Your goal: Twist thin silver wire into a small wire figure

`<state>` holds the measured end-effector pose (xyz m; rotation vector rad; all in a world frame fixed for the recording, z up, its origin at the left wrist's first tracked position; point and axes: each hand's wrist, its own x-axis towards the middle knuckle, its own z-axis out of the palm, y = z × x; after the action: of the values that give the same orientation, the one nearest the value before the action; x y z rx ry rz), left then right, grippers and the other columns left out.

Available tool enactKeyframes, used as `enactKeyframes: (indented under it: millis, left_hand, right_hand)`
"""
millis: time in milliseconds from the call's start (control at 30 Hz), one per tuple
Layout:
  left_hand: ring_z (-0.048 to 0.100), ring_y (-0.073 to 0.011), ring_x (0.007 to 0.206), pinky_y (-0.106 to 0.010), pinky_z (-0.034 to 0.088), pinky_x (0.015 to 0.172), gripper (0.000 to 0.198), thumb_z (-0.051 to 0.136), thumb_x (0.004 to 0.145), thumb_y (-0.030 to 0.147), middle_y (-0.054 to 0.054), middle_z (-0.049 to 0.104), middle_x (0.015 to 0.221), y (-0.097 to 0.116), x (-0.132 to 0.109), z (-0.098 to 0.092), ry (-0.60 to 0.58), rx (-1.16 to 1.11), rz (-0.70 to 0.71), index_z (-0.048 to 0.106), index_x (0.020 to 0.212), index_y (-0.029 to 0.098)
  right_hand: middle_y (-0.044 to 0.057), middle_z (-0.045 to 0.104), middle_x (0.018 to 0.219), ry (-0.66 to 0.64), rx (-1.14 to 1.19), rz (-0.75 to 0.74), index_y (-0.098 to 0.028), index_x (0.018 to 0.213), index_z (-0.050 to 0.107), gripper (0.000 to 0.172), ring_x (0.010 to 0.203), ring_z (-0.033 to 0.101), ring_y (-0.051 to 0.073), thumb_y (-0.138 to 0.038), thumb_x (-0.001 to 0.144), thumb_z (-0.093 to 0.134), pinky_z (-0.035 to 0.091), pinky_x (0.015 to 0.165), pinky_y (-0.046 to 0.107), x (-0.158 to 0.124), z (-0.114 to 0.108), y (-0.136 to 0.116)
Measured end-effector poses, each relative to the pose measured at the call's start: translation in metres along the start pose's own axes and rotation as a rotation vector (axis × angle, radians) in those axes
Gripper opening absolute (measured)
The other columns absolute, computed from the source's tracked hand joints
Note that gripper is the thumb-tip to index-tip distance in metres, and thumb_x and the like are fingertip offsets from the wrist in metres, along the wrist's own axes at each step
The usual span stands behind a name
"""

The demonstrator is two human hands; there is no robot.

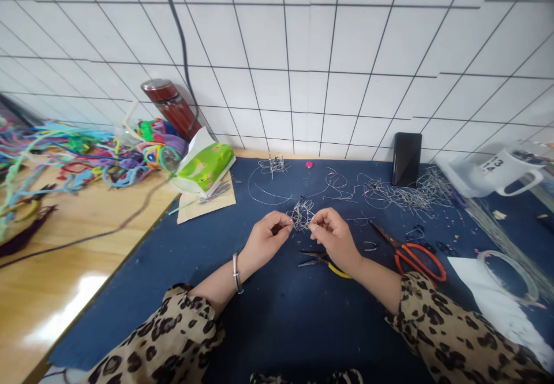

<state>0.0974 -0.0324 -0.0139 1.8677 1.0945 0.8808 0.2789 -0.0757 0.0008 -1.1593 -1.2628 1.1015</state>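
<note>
My left hand (pixel 266 238) and my right hand (pixel 334 238) meet over the dark blue mat (pixel 277 314), each pinching one side of a small tangled piece of thin silver wire (pixel 302 214) held between them. Both hands have their fingers curled closed on the wire. A silver bangle sits on my left wrist. Pliers with yellow handles (pixel 322 260) lie on the mat just under my right hand. Orange-handled scissors (pixel 411 252) lie to the right of that hand.
Loose wire pieces (pixel 402 194) are strewn across the far mat near a black phone (pixel 407 159) leaning on the tiled wall. A green tissue pack (pixel 205 167), a red flask (pixel 173 107) and colourful pipe cleaners (pixel 64 153) sit left. A white mug (pixel 506 170) stands right.
</note>
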Motion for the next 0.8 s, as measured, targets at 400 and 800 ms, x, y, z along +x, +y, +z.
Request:
enactKeyframes:
  millis: [400,800]
  left_hand:
    - [0.052,-0.0133,0.074,-0.026,0.043,0.070,0.018,0.053,0.083,0.032,-0.003,0.059,0.082,0.015,-0.002,-0.003,-0.056,-0.154,-0.067,0.060,0.090,0.017]
    - [0.055,-0.0136,0.077,-0.026,0.043,0.074,0.020,0.051,0.085,0.032,-0.003,0.061,0.081,0.016,-0.001,-0.002,-0.047,-0.267,-0.093,0.062,0.090,0.016]
  right_hand:
    - [-0.002,0.051,0.072,-0.020,-0.197,-0.084,-0.021,0.080,0.053,0.001,0.065,0.048,0.012,-0.021,0.080,0.053,0.041,0.062,0.025,-0.002,0.002,0.004]
    - [-0.001,0.052,0.072,0.028,-0.213,-0.098,-0.021,0.081,0.054,0.003,0.065,0.048,0.013,-0.020,0.080,0.052,0.041,0.064,0.026,-0.002,0.001,0.003]
